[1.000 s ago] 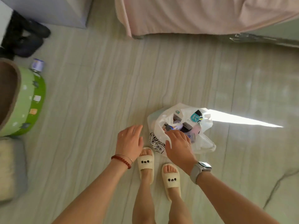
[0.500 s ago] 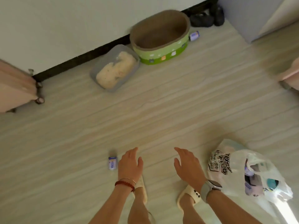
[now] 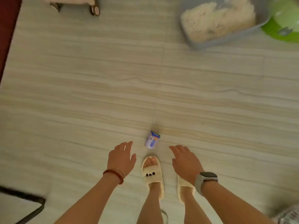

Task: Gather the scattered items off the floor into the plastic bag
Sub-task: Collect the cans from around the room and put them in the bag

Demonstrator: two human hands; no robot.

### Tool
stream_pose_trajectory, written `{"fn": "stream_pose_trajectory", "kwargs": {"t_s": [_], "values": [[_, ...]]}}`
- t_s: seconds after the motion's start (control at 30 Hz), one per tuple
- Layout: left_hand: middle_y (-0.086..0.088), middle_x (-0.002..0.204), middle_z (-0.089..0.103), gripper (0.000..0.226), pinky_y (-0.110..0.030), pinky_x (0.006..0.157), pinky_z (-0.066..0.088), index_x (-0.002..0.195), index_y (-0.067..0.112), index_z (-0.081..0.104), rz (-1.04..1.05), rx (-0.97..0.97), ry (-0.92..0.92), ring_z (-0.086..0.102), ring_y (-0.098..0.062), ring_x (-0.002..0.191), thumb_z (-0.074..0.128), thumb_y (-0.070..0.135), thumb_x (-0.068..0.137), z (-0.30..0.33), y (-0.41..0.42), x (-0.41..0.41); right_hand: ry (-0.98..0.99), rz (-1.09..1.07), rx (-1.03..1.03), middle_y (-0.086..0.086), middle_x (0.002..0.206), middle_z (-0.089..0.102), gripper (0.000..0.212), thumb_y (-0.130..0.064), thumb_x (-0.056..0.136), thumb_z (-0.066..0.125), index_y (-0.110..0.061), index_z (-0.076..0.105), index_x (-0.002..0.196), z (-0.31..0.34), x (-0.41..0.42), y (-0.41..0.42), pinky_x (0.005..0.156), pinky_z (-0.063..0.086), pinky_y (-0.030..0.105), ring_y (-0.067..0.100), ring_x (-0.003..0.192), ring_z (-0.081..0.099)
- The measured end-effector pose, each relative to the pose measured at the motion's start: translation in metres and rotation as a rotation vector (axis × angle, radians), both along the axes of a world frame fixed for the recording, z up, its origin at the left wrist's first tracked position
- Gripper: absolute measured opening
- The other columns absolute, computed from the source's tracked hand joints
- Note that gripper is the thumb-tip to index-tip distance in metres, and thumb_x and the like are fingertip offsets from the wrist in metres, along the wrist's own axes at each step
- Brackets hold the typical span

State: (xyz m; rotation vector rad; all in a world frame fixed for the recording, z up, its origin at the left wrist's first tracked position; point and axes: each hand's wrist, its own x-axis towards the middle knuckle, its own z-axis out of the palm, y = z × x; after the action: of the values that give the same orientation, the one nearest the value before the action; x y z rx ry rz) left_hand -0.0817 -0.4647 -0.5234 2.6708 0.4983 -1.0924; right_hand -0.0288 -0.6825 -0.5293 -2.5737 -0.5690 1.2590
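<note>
A: Where's the can?
B: The can (image 3: 152,139) lies on its side on the floor (image 3: 80,94), just below centre, right ahead of the left slipper (image 3: 152,175).
A: And the hands?
B: The left hand (image 3: 120,159) hangs to the can's lower left, the right hand (image 3: 186,164) to its lower right. Both have loose, spread fingers, holding nothing, touching nothing.
A: The bag?
B: A blurred white scrap in the lower right corner; can't tell if that's it.
A: Anything else?
B: A grey tray (image 3: 226,38) in the upper right.

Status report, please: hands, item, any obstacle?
Left hand open, empty. Right hand open, empty. Can lies on floor between them, untouched. Nothing in the way; bag not clearly visible.
</note>
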Motion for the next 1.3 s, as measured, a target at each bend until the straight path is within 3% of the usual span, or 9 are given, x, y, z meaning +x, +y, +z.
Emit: {"fn": "stream_pose_trajectory", "kwargs": {"t_s": [0.1,0.17,0.23,0.33,0.4,0.47,0.7,0.93,1.3], "values": [[-0.006,0.145,0.033,0.052,-0.037,0.101,0.035,0.141,0.019,0.022,0.095,-0.016,0.064,0.035,-0.024,0.129,0.038,0.034,0.094,-0.08,0.018,-0.001,-0.085,0.328,0.086,0.009,0.117,0.059,0.052,-0.013,0.063,0.069,-0.01,0.058,0.113,-0.088,0.013,0.036,0.074,0.051,0.041,0.032,0.106,0.06],[-0.007,0.144,0.033,0.051,-0.037,0.101,0.034,0.141,0.018,0.023,0.191,-0.042,0.067,0.035,-0.025,0.129,0.038,0.032,0.094,-0.134,0.019,-0.009,-0.185,0.505,-0.006,0.007,0.112,0.067,0.063,-0.015,0.042,0.08,-0.014,0.067,0.104,-0.152,0.02,0.052,0.073,0.055,0.043,0.027,0.102,0.065],[-0.008,0.143,0.034,0.049,-0.037,0.101,0.034,0.14,0.017,0.026,0.298,-0.056,0.063,0.036,-0.025,0.129,0.038,0.03,0.094,-0.179,0.017,-0.021,-0.234,0.601,-0.04,0.009,0.134,0.054,0.074,-0.016,0.054,0.078,-0.014,0.055,0.124,-0.203,0.02,0.072,0.093,0.044,0.052,0.026,0.124,0.05],[-0.008,0.143,0.035,0.047,-0.038,0.101,0.033,0.139,0.016,0.029,0.46,-0.054,0.047,0.036,-0.024,0.128,0.037,0.028,0.094,-0.228,0.014,-0.046,-0.315,0.87,-0.03,0.007,0.156,0.006,0.078,-0.021,0.084,0.056,-0.021,0.007,0.146,-0.269,0.015,0.095,0.111,0.008,0.059,0.029,0.143,0.005],[-0.006,0.143,0.036,0.045,-0.037,0.101,0.033,0.138,0.016,0.031,0.528,-0.036,0.032,0.037,-0.023,0.127,0.037,0.027,0.094,-0.242,0.014,-0.06,-0.295,0.922,-0.051,0.007,0.149,0.025,0.07,-0.025,0.083,0.057,-0.023,0.02,0.142,-0.29,0.011,0.111,0.111,0.01,0.058,0.031,0.139,0.018],[-0.006,0.142,0.038,0.044,-0.036,0.1,0.034,0.136,0.016,0.033,0.547,-0.029,0.025,0.038,-0.022,0.126,0.037,0.026,0.094,-0.244,0.017,-0.068,-0.34,0.844,-0.054,0.006,0.123,0.053,0.056,-0.029,0.072,0.066,-0.019,0.046,0.124,-0.294,0.011,0.123,0.106,0.031,0.05,0.031,0.117,0.048],[-0.003,0.138,0.044,0.041,-0.033,0.103,0.033,0.134,0.016,0.037,0.393,-0.061,-0.056,0.043,-0.02,0.124,0.036,0.024,0.094,-0.169,0.009,-0.04,0.091,-0.001,0.024,0.013,0.112,0.046,0.062,-0.032,0.073,0.067,-0.01,0.039,0.123,-0.202,0.015,0.061,0.072,0.046,0.035,0.034,0.093,0.055],[-0.011,0.118,0.062,0.046,-0.042,0.091,0.044,0.118,0.01,0.056,0.099,-0.214,-0.29,0.058,-0.03,0.107,0.031,0.026,0.083,-0.036,-0.041,0.035,0.084,-0.474,0.076,0.01,0.117,0.043,0.065,-0.027,0.074,0.072,-0.011,0.037,0.127,-0.042,0.026,-0.004,0.071,0.049,0.03,0.028,0.093,0.057],[-0.007,0.127,0.054,0.039,-0.038,0.095,0.038,0.131,0.015,0.043,-0.434,-0.259,-0.419,0.05,-0.026,0.115,0.04,0.021,0.092,0.207,-0.167,0.07,-0.17,-1.218,0.252,0.004,0.118,0.055,0.063,-0.036,0.076,0.067,-0.017,0.036,0.127,0.218,-0.038,-0.122,0.082,0.048,0.033,0.023,0.103,0.056]]}}
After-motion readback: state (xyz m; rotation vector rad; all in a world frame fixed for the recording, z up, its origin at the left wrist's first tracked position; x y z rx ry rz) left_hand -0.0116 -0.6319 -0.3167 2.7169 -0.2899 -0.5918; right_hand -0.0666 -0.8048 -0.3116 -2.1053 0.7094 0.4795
